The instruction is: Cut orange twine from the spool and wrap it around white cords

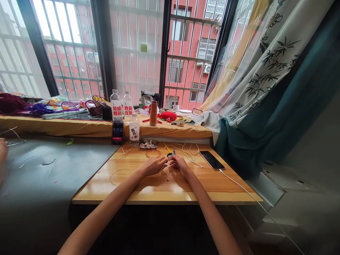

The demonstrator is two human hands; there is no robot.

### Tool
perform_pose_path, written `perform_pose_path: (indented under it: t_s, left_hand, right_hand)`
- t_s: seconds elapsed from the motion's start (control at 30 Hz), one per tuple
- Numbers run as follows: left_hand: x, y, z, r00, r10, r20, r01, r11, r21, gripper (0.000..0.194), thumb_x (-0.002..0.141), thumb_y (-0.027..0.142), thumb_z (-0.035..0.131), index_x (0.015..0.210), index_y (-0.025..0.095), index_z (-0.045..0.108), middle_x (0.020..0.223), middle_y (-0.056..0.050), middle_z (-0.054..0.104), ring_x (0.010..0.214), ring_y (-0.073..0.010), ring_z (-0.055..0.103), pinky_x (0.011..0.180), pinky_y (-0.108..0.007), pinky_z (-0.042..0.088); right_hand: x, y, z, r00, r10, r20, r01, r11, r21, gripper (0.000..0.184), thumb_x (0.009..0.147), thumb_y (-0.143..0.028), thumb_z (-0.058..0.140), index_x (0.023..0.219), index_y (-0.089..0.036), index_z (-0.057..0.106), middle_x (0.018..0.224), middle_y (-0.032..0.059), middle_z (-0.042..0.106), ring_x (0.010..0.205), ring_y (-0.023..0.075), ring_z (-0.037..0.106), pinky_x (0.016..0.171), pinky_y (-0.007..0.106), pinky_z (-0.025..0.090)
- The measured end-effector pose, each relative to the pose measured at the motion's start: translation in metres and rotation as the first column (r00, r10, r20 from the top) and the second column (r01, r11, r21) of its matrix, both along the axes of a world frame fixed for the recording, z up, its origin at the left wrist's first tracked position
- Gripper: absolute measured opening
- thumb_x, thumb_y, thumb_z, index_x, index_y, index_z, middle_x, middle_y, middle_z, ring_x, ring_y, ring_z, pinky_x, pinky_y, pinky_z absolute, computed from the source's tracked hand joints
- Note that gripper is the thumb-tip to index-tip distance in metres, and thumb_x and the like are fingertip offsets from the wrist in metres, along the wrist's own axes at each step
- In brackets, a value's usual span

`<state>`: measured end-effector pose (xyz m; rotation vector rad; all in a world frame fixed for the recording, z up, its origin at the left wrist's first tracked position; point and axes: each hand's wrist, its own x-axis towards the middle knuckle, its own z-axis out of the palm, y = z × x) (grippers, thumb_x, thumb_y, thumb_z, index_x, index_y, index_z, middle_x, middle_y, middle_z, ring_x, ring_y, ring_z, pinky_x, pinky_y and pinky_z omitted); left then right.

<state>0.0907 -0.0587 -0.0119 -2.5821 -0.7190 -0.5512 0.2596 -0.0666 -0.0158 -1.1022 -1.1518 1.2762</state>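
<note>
Both hands meet over the middle of the wooden table. My left hand (155, 165) is closed, its fingertips pinched on a white cord (168, 174) whose end hangs down between the hands. My right hand (179, 163) is closed on the same cord from the other side, its fingers curled. A small blue bit (173, 154) shows at the right fingertips; its kind is too small to make out. Just beyond the fingers lies a thin yellow tool (167, 148), partly hidden. Loose white cords (190, 156) lie right of the hands, and a coil of orange-brown thread (153, 153) lies to the left.
A phone (211, 160) with a charging cable lies at the right. Behind are a water bottle (134, 131) and a clear box of small pieces (148, 144). A spool of brown thread (153, 114) stands on the sill. Another person's hand (3, 150) shows at far left.
</note>
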Motion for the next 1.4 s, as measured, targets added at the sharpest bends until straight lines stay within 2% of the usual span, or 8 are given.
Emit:
perform_pose_path:
  t_s: [0.27, 0.47, 0.57, 0.67, 0.87, 1.13, 1.27, 1.4]
  left_hand:
    - [-0.0015, 0.0023, -0.0008, 0.997, 0.039, -0.062, -0.043, 0.997, -0.067, 0.023, 0.086, 0.022, 0.034, 0.104, 0.018, 0.047, 0.095, -0.006, 0.054, 0.065, -0.0130, 0.056, 0.051, -0.022, 0.040]
    - [-0.0011, 0.0016, -0.0008, 0.997, 0.073, -0.013, -0.074, 0.995, -0.068, 0.023, 0.086, 0.028, 0.034, 0.101, 0.018, 0.049, 0.086, -0.006, 0.057, 0.066, -0.0145, 0.058, 0.050, -0.021, 0.039]
    - [-0.0020, 0.0050, -0.0036, 0.992, 0.115, 0.053, -0.111, 0.992, -0.065, 0.024, 0.086, 0.033, 0.035, 0.091, 0.016, 0.051, 0.075, -0.006, 0.060, 0.061, -0.0149, 0.058, 0.048, -0.020, 0.036]
    - [-0.0034, 0.0085, -0.0063, 0.988, 0.145, 0.051, -0.143, 0.989, -0.040, 0.025, 0.086, 0.032, 0.034, 0.080, 0.015, 0.051, 0.060, -0.004, 0.059, 0.052, -0.0148, 0.057, 0.044, -0.020, 0.032]
    - [-0.0034, 0.0052, -0.0025, 0.999, 0.034, 0.023, -0.035, 0.999, 0.013, 0.015, 0.084, 0.020, 0.037, 0.079, 0.016, 0.051, 0.069, -0.003, 0.061, 0.057, -0.0127, 0.056, 0.048, -0.020, 0.034]
    - [-0.0030, 0.0053, -0.0035, 0.998, 0.065, -0.017, -0.066, 0.997, -0.037, 0.022, 0.086, 0.028, 0.036, 0.084, 0.015, 0.054, 0.058, -0.004, 0.059, 0.051, -0.0147, 0.056, 0.046, -0.020, 0.035]
    - [-0.0001, 0.0080, -0.0080, 0.991, 0.105, 0.078, -0.094, 0.987, -0.130, 0.032, 0.086, 0.036, 0.033, 0.079, 0.015, 0.056, 0.059, -0.005, 0.060, 0.051, -0.0134, 0.055, 0.045, -0.019, 0.033]
    - [0.0011, 0.0064, -0.0074, 0.983, 0.022, 0.185, 0.007, 0.988, -0.153, 0.035, 0.087, 0.037, 0.031, 0.079, 0.015, 0.056, 0.065, -0.004, 0.060, 0.054, -0.0109, 0.054, 0.046, -0.018, 0.033]
  right_hand:
    - [0.0011, 0.0039, -0.0036, 0.999, 0.010, 0.052, -0.008, 1.000, -0.021, 0.009, 0.078, -0.024, 0.042, 0.077, -0.018, 0.048, 0.066, 0.0004, 0.060, 0.046, 0.0072, 0.054, 0.043, 0.018, 0.039]
    - [0.0004, 0.0057, -0.0074, 0.979, 0.136, 0.149, -0.139, 0.990, 0.011, 0.013, 0.073, -0.028, 0.052, 0.067, -0.016, 0.052, 0.057, -0.0023, 0.058, 0.045, 0.0060, 0.051, 0.042, 0.016, 0.034]
    - [0.0012, 0.0055, -0.0075, 0.966, 0.181, 0.186, -0.188, 0.982, 0.020, 0.018, 0.070, -0.032, 0.055, 0.064, -0.015, 0.054, 0.055, -0.0019, 0.058, 0.045, 0.0054, 0.050, 0.045, 0.016, 0.035]
    - [0.0019, 0.0054, -0.0072, 0.955, 0.203, 0.216, -0.214, 0.976, 0.027, 0.022, 0.068, -0.036, 0.056, 0.063, -0.015, 0.055, 0.056, -0.0016, 0.058, 0.045, 0.0051, 0.049, 0.047, 0.018, 0.035]
    - [0.0017, 0.0058, -0.0065, 0.936, 0.235, 0.260, -0.255, 0.966, 0.046, 0.025, 0.066, -0.041, 0.058, 0.067, -0.016, 0.055, 0.061, -0.0016, 0.059, 0.047, 0.0062, 0.050, 0.047, 0.019, 0.035]
    - [0.0020, 0.0016, -0.0043, 0.909, 0.315, 0.273, -0.339, 0.940, 0.044, 0.028, 0.065, -0.043, 0.059, 0.067, -0.015, 0.059, 0.057, -0.0016, 0.056, 0.048, 0.0059, 0.047, 0.049, 0.019, 0.034]
    - [0.0024, 0.0022, -0.0056, 0.902, 0.342, 0.261, -0.363, 0.931, 0.032, 0.029, 0.065, -0.043, 0.058, 0.067, -0.015, 0.059, 0.057, -0.0024, 0.055, 0.046, 0.0052, 0.044, 0.047, 0.018, 0.032]
    - [0.0033, 0.0036, -0.0050, 0.909, 0.298, 0.291, -0.327, 0.944, 0.055, 0.025, 0.066, -0.039, 0.058, 0.076, -0.016, 0.060, 0.056, -0.0036, 0.055, 0.045, 0.0050, 0.045, 0.047, 0.018, 0.034]
